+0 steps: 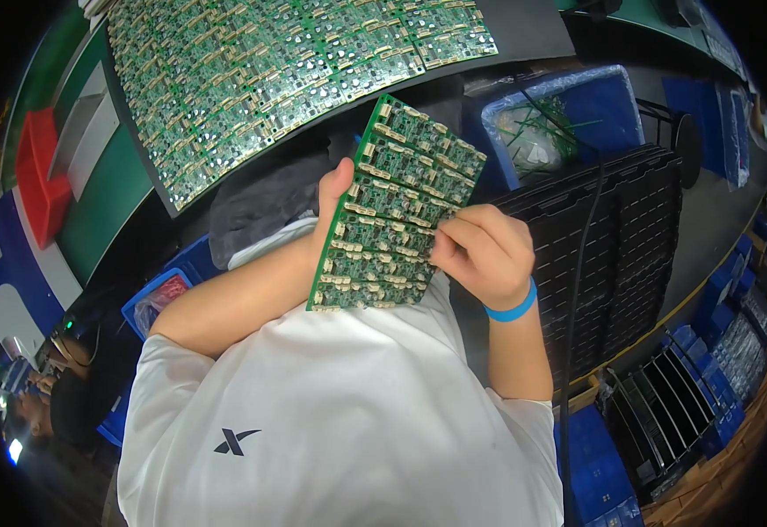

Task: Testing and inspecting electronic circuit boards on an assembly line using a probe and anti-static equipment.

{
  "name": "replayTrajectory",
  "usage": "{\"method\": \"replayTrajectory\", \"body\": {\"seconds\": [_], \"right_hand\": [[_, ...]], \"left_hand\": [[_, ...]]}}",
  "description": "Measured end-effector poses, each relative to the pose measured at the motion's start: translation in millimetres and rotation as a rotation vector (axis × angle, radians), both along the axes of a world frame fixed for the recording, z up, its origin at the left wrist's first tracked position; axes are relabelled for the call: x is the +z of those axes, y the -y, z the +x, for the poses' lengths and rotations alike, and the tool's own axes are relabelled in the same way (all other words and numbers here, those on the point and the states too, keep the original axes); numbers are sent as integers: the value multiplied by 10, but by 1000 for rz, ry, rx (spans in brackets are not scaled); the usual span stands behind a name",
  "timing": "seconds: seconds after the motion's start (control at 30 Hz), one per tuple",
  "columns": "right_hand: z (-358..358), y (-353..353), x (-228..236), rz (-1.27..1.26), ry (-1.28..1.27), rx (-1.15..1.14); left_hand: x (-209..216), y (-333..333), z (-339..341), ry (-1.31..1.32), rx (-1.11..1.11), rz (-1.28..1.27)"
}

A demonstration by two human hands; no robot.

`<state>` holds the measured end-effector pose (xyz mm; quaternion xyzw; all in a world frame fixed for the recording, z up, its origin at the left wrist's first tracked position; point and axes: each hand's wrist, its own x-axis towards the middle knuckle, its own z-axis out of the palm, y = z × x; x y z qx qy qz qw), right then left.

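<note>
A green circuit board panel point(392, 202), crowded with small connectors and chips, is held tilted in front of my chest. My left hand point(334, 195) grips its left edge with the thumb showing; the other fingers are hidden behind the board. At the right edge, my right hand point(487, 250) has its thumb and forefinger pinched together against the panel; whether a small part lies between them cannot be made out. A blue band point(513, 303) circles my right wrist. Beyond the panel, many similar boards point(287, 66) lie side by side on a dark mat point(528, 35).
A blue bin point(621, 97) with green strips and clear plastic stands at the right, beside black slatted trays point(616, 255). A black cable point(587, 237) hangs down there. To the left are a red tray point(39, 176) and a blue bin point(137, 307). Another person point(67, 386) sits at the lower left.
</note>
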<state>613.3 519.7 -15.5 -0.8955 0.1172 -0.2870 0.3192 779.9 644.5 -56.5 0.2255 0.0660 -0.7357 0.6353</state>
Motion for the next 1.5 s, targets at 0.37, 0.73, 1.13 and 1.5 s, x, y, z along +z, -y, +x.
{"method": "replayTrajectory", "body": {"seconds": [0.37,0.73,1.13,1.5], "right_hand": [[-127,-123,104,214,-139,-169],[-95,-86,68,114,-158,14],[-286,-6,186,311,-278,-284],[-244,-117,-16,203,-200,-105]], "left_hand": [[-43,-17,-34,-222,74,-172],[-45,-41,-31,-248,83,-212],[90,34,-3,-191,-20,-127],[-82,-41,-19,-307,58,-251]]}}
